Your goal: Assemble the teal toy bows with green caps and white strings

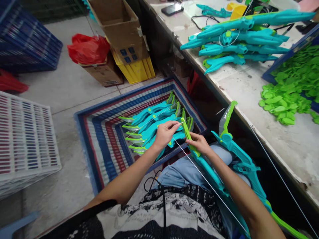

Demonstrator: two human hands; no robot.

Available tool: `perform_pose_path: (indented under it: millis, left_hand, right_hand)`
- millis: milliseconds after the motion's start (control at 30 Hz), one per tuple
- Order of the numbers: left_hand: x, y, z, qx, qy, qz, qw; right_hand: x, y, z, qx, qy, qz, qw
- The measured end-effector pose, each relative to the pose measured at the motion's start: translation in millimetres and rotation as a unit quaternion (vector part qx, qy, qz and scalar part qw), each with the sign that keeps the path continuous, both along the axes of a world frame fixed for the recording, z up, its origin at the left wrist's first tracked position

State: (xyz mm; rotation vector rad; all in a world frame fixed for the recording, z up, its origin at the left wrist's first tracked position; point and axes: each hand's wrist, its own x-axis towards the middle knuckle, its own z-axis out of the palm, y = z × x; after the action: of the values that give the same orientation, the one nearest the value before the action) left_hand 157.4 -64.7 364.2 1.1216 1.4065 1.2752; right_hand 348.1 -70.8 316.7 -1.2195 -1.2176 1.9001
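A teal toy bow [210,171] with a lime-green limb lies across my lap, its green tip pointing up and away from me. My left hand [165,132] pinches the end of the white string [196,166] right at that tip. Around the green limb, just below the tip, my right hand [199,143] is closed. A second teal bow [249,169], with a green and grey limb, leans beside my right forearm, and its string runs along the table edge. Behind my left hand several finished-looking bows [149,116] lie stacked in a lined crate.
The crate's striped liner [99,139] fills the floor ahead. A workbench [239,79] on the right carries stacked teal bow parts [236,36], a phone [172,9] and loose green pieces [281,103]. Cardboard boxes [119,30], a white basket [27,139] and blue crates [27,39] stand around.
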Motion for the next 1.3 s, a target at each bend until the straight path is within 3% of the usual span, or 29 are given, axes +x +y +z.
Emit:
perform_pose_path:
  millis: [467,700,1033,1167,1300]
  left_hand:
    - [5.8,6.0,8.5,-0.026,-0.010,-0.017,0.999]
    - [3.0,11.3,21.3,-0.103,-0.122,-0.124,0.979]
    - [-13.5,16.4,20.0,-0.119,-0.106,-0.203,0.966]
    - [-15.5,19.8,25.0,-0.128,-0.084,-0.222,0.963]
    - [-12.4,18.3,25.3,-0.117,-0.059,-0.206,0.970]
  right_hand:
    - [0.1,-2.5,2.0,0.035,-0.033,0.000,0.999]
    - [-6.6,-9.1,-1.3,0.084,-0.035,-0.007,0.996]
    - [-7.2,-12.7,-6.7,0.148,-0.071,0.001,0.986]
    - [-6.8,-10.8,6.3,0.214,-0.130,0.016,0.968]
    - [-17.3,6.1,34.0,0.335,-0.179,-0.054,0.923]
